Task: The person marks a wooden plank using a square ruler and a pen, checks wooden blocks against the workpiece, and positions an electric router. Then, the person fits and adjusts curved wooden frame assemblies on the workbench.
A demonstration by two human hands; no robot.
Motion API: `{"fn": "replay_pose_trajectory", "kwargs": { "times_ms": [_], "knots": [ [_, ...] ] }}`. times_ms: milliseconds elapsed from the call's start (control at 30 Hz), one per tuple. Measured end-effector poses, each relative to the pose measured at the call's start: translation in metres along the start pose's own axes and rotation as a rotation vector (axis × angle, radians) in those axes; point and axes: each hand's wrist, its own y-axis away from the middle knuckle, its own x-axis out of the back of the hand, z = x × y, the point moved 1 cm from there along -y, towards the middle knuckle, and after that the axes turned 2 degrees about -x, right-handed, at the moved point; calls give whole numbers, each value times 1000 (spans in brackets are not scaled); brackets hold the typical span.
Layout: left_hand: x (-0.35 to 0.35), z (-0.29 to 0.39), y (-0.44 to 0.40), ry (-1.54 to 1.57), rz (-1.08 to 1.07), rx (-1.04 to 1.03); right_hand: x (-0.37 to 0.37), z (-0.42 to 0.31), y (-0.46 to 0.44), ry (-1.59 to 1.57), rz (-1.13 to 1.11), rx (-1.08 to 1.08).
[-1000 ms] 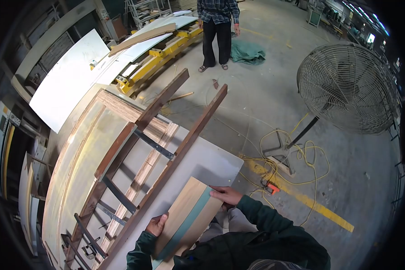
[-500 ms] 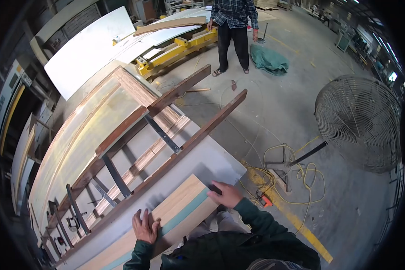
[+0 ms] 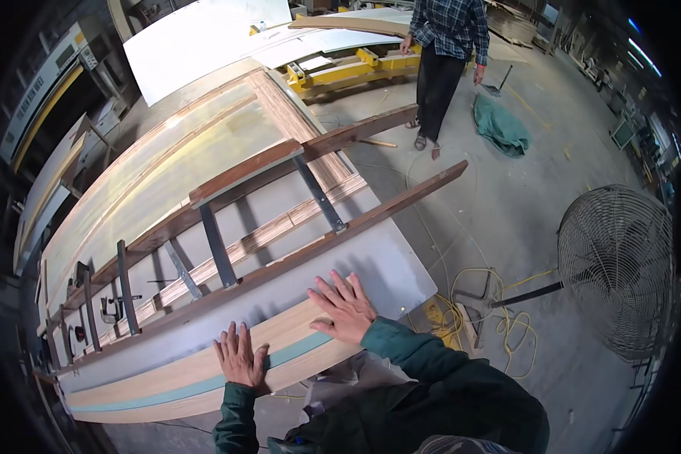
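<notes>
A long pale wood panel with a blue-green stripe lies along the near edge of a grey-white tabletop. My left hand rests on the panel with its fingers stretched toward the far side. Close to the panel's right end, my right hand lies flat and spread, partly covering that end. Neither hand is wrapped round anything. Just beyond the panel stands a ladder-like frame of reddish-brown rails with dark metal crossbars.
Behind the frame lies a large door-like panel with wood strips. A large floor fan stands at the right, near a tangled yellow cord. A person in a plaid shirt stands beyond the table, near a green cloth.
My right hand has moved from the panel's end corner onto its top. The panel has shifted leftward along the table, and my view has turned left. The other person has changed stance.
</notes>
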Motion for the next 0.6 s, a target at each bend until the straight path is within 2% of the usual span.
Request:
{"fn": "replay_pose_trajectory", "kwargs": {
  "times_ms": [300,600],
  "knots": [
    [-7,-8,4,59,120,-51,-3,-8,-2,143,6,-45],
    [-8,-16,27,140,312,-104,-23,-19,-8,295,-3,-238]
  ]
}}
